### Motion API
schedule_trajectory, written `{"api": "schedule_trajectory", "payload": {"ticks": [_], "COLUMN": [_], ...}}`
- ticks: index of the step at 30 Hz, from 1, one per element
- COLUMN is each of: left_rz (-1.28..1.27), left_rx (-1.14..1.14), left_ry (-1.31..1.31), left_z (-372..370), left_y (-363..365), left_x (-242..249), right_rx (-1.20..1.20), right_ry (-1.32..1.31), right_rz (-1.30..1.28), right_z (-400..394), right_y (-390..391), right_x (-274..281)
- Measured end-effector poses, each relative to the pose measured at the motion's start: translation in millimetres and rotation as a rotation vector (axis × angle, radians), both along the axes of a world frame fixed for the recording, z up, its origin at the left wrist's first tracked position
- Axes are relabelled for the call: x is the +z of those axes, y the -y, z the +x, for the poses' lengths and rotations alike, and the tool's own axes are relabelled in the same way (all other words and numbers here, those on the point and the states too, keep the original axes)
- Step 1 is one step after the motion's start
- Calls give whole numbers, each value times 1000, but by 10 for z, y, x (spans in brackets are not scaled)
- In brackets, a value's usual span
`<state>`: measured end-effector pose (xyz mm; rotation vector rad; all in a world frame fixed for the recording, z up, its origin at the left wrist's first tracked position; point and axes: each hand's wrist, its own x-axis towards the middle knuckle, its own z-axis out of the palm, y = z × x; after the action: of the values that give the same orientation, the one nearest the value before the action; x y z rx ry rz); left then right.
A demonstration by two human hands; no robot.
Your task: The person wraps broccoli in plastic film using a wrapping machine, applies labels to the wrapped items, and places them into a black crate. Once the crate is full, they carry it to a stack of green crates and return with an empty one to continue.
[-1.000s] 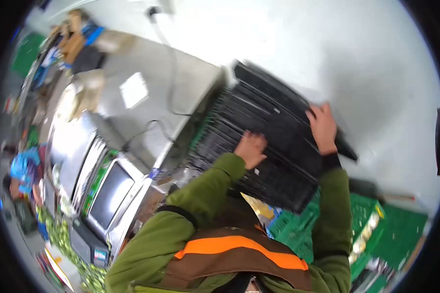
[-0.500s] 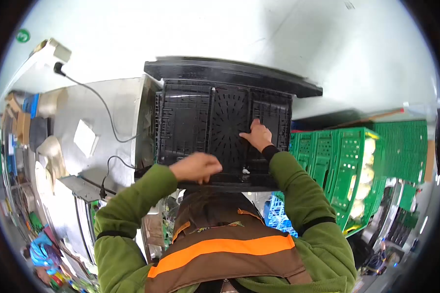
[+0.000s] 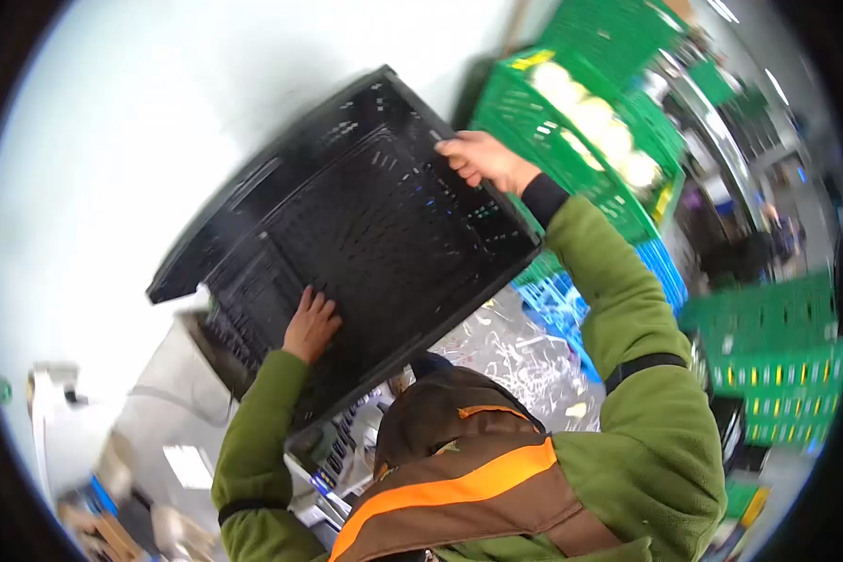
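Observation:
A large black plastic crate [image 3: 365, 234] with a slotted floor fills the middle of the view, tilted and slightly blurred. My right hand [image 3: 485, 161] is closed over its right-hand wall, fingers curled round the rim. My left hand [image 3: 312, 325] lies over the left part of the crate, fingers spread, seeming to rest on its inside. A long black raised side [image 3: 262, 183] runs along the crate's far edge, near the white wall. Nothing lies inside the crate that I can make out.
Right of the crate, a green crate [image 3: 571, 140] holds several pale round vegetables [image 3: 595, 122]. Below it are blue crates [image 3: 557, 304] and a floor [image 3: 515, 351] strewn with pale scraps. Stacked green crates [image 3: 773, 356] stand at far right; a metal counter [image 3: 159, 375] is at left.
The view has swung right, so the crate appears turned. My right hand has gone from the crate's inside to gripping its rim; my left hand has opened and moved onto the left part.

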<state>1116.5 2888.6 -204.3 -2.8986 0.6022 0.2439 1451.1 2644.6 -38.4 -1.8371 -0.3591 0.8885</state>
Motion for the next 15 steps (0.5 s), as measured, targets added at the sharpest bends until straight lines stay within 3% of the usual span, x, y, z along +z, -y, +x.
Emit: {"api": "schedule_trajectory", "payload": {"ticks": [2, 4, 7, 8, 9, 11, 13, 15], "left_rz": [96, -135, -153, -197, -202, -460, -420, -377], "left_rx": [-267, -248, -458, -503, -549, -546, -664, -813], "left_ry": [38, -279, -184, -153, -147, -58, -86, -150], "left_z": [77, 124, 55, 8, 32, -15, -51, -125], "left_y": [133, 324, 589, 678, 688, 800, 1271, 1572], "left_x": [174, 761, 1354, 1487, 1427, 1371, 1303, 961], "right_rx": [-55, -66, -301, -397, -485, -631, -810, -803], "right_ry": [280, 363, 300, 357, 404, 388, 397, 369], "right_rz": [-105, -160, -71, -180, -296, -274, -338, -270], "right_z": [-622, -1028, -1535, -1683, -1740, -2000, -2425, -3013], "right_y": [447, 1064, 2147, 2571, 2935, 3817, 4272, 4393], "right_x": [760, 1083, 1542, 1685, 1795, 1973, 2035, 2068]}}
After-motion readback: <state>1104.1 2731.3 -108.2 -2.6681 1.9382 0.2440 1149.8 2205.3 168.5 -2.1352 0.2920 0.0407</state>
